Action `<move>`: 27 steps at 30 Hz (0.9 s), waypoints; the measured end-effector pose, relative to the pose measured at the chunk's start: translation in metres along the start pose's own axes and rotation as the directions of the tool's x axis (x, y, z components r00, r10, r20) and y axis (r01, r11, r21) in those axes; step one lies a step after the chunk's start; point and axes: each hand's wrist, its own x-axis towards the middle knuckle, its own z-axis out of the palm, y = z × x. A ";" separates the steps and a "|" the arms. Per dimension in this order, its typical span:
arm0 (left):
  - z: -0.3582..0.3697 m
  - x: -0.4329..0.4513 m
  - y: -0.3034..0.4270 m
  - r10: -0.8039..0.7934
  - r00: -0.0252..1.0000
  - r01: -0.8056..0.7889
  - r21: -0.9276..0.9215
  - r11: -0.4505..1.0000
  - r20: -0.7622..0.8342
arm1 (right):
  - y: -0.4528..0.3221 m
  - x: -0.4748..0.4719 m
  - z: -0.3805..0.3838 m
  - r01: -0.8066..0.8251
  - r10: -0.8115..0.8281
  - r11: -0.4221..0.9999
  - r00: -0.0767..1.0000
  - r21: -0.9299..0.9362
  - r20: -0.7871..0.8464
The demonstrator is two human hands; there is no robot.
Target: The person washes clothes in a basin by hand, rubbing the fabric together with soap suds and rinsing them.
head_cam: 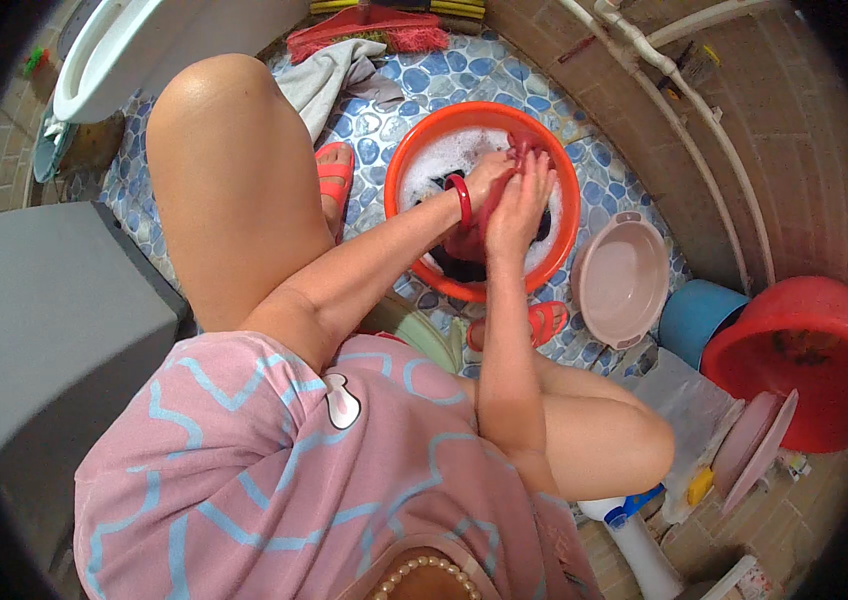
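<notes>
Between my two hands is a wet dark-red cloth (494, 204), bunched over an orange plastic basin (398, 161). My left hand (489, 180), with a red bangle at its wrist, grips the cloth from the left. Pressed against its other side is my right hand (522, 208), fingers stretched out and nearly together. White suds (443, 154) float in the basin around the hands. Black fabric (461, 266) lies in the water below the cloth, partly hidden by my forearms.
Right of the basin are a pale pink tub (625, 281), a blue bucket (698, 319) and a large red basin (791, 360). A grey cloth (334, 82) lies on the pebble-patterned floor near a red broom (364, 34). Pipes (716, 150) run along the right wall.
</notes>
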 end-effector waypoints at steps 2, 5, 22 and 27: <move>-0.021 0.006 -0.024 -0.113 0.984 0.172 0.572 0.802 -0.137 | 0.038 0.011 0.000 -0.186 0.190 0.951 0.982 0.248 0.005; 0.012 -0.014 -0.033 -0.221 0.962 0.268 0.712 0.649 -0.161 | 0.054 0.018 -0.023 -0.512 0.488 0.579 0.841 0.634 0.233; 0.031 0.000 0.040 -0.252 0.954 0.288 0.260 0.922 -0.164 | 0.097 0.004 -0.049 -0.637 0.689 0.239 0.643 0.733 0.333; 0.026 0.003 0.028 -0.216 0.973 0.230 0.468 0.854 -0.083 | 0.043 0.008 -0.032 -0.341 0.249 0.774 0.938 0.533 0.240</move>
